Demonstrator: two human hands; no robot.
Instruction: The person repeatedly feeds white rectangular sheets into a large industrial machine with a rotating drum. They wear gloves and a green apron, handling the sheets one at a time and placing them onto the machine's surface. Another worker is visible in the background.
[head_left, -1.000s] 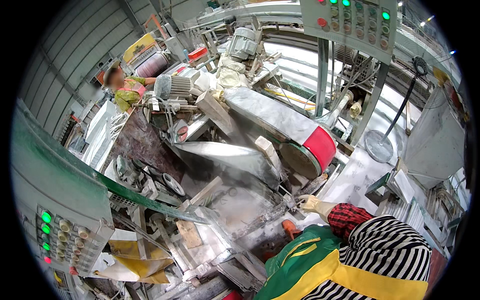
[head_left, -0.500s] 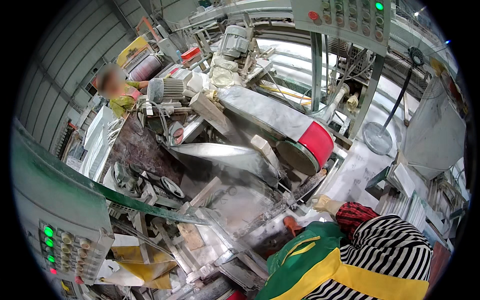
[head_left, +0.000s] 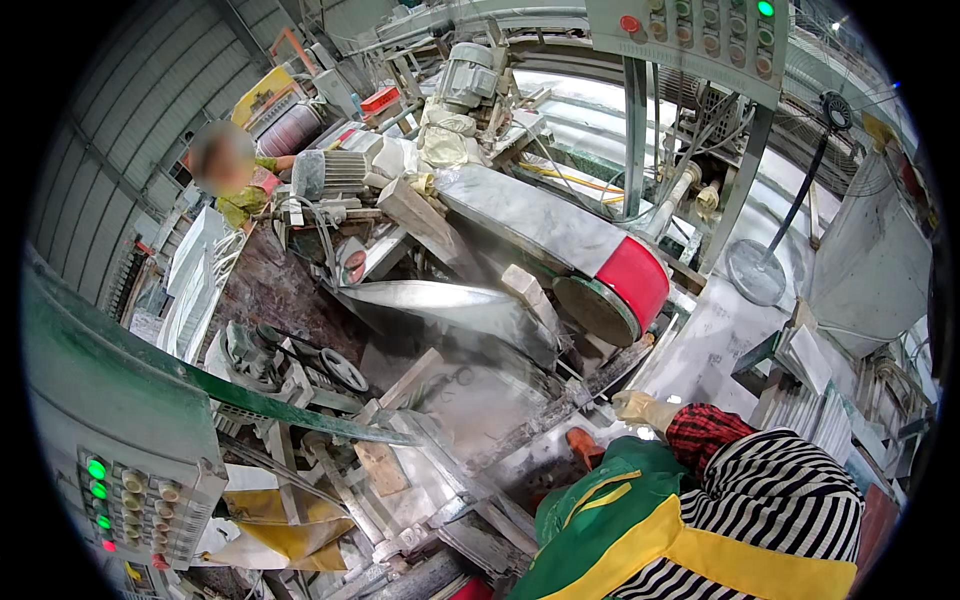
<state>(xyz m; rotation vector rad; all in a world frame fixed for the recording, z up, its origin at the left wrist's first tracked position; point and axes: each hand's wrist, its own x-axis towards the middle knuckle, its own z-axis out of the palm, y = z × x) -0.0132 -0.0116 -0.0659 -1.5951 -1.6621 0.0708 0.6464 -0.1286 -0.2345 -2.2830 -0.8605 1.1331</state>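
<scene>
My right hand [head_left: 642, 408], in a cream glove below a red-and-black checked cuff, is held out before my green apron [head_left: 610, 500]. Its fingers merge into one pale shape, so whether they are curled or straight does not show. No object can be made out in it. Nearest to the hand are the dusty machine edge [head_left: 540, 425] and, farther off, a belt unit with a red end [head_left: 634, 285]. An orange-red boot [head_left: 583, 447] shows below the hand. My left hand is out of the picture.
A control panel [head_left: 130, 500] with lit green buttons stands at the lower left, another [head_left: 690, 45] at the top. A co-worker [head_left: 240, 190] is beyond a motor [head_left: 330, 175]. Stacked slabs [head_left: 820, 425] and a round-based stand [head_left: 757, 272] are on the right.
My right hand has shifted slightly left and its glove shows more fully. The view has moved a little; the machines keep their places.
</scene>
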